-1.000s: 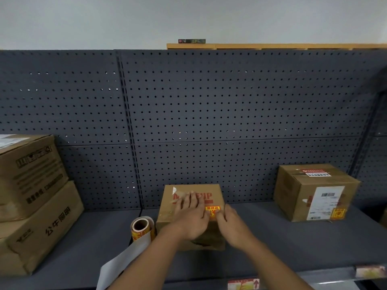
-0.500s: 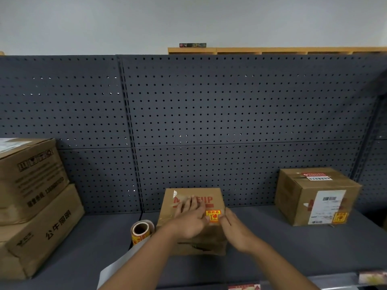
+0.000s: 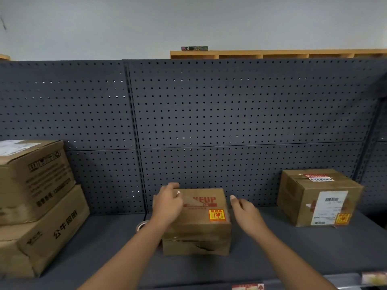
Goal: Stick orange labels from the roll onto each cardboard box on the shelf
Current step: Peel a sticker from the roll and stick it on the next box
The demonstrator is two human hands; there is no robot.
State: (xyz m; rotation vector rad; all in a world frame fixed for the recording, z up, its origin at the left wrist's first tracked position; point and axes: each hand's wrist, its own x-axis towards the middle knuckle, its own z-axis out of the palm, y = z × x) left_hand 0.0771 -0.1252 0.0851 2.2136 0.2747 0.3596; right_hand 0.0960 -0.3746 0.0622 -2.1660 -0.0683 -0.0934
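Middle box [image 3: 201,218]: orange label [image 3: 217,215] applied.
Right hand [image 3: 247,212] lifted off label, released; left hand [image 3: 167,203] curled over box's far-left corner.

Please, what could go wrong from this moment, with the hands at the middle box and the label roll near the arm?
1. The label roll is mostly hidden behind the left forearm; pulling the arm back may knock it.
2. The left hand is on one corner of the middle box, so the box may turn.
3. The stacked boxes show no orange label and could be missed.
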